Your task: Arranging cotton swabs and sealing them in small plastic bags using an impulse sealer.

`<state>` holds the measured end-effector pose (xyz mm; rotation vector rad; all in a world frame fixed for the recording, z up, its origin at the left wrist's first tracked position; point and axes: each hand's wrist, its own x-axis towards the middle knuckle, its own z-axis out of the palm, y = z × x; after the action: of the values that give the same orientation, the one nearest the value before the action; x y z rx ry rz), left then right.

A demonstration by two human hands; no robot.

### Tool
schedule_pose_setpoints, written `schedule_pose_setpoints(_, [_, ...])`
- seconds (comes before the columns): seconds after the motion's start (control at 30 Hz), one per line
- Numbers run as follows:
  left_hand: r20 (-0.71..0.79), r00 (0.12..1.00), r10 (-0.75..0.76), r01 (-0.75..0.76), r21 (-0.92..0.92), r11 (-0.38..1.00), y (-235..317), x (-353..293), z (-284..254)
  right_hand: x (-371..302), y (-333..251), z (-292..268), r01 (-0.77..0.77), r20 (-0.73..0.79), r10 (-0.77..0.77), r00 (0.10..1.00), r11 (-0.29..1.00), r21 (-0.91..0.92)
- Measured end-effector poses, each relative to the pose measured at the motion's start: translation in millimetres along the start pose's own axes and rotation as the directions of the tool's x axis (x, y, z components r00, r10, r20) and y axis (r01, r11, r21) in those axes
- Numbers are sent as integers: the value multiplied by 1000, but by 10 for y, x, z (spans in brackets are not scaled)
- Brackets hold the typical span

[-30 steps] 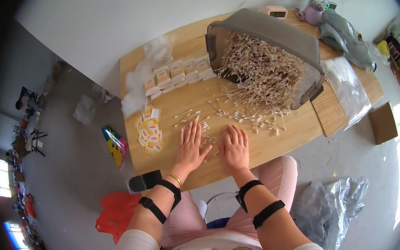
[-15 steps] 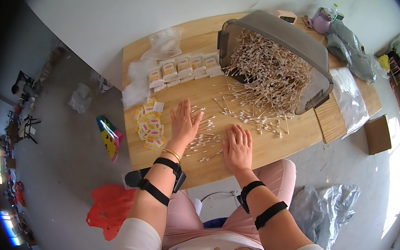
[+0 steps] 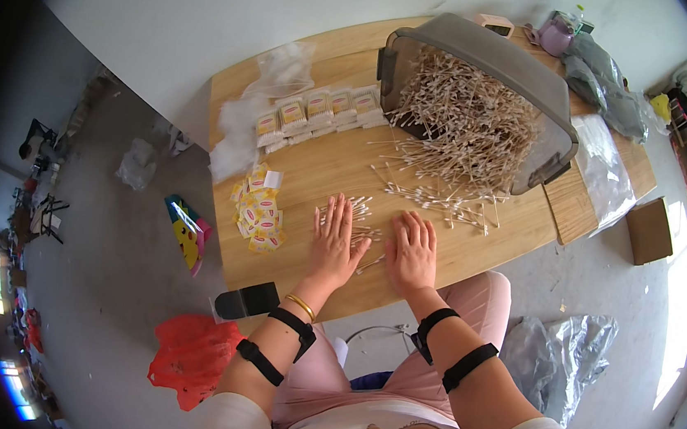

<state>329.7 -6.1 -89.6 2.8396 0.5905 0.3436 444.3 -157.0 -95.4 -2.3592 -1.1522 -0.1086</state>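
Observation:
Between my two hands, near the table's front edge, lies a small pile of cotton swabs (image 3: 364, 212). My left hand (image 3: 334, 245) rests flat on the left part of it, fingers stretched out and covering some of the swabs. My right hand (image 3: 411, 252) lies palm down just right of the pile, its fingers also extended. Left of my left hand are yellow and white printed cards (image 3: 258, 216) in a loose heap. Beyond the pile, a grey plastic bin (image 3: 491, 59) lies tipped on its side, with a mass of cotton swabs (image 3: 465, 114) spilling from its mouth.
Packed swab bundles (image 3: 319, 111) stand in rows at the back, beside clear plastic bags (image 3: 283, 68). A black flat object (image 3: 247, 300) sits at the front left edge. Plastic sheeting (image 3: 601, 161) covers the table's right side; a cardboard box (image 3: 649, 232) stands beyond it.
My left hand has come back toward me and slightly right, over the small pile of swabs, which looks more gathered. My right hand has barely moved.

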Motion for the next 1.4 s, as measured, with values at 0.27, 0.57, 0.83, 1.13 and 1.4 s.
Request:
schedule_pose_setpoints(0.27, [145,986,-82,69,88,994,-167,201,69,-4,-31,1,-1,-18,1,1000,1000,17])
schedule_pose_setpoints(0.57, [173,985,6,-28,129,991,-113,19,26,-7,-34,-12,0,-13,1,1000,1000,30])
schedule_pose_setpoints(0.83, [178,983,45,-61,90,994,222,-323,20,3,0,26,16,-29,-16,999,1000,24])
schedule_pose_setpoints(1.13, [236,966,107,-119,35,992,336,-656,-51,-10,2,9,-3,-18,3,1000,1000,24])
schedule_pose_setpoints(1.4, [169,983,66,-89,132,987,302,-540,21,1,-1,-5,10,-44,-8,999,999,48])
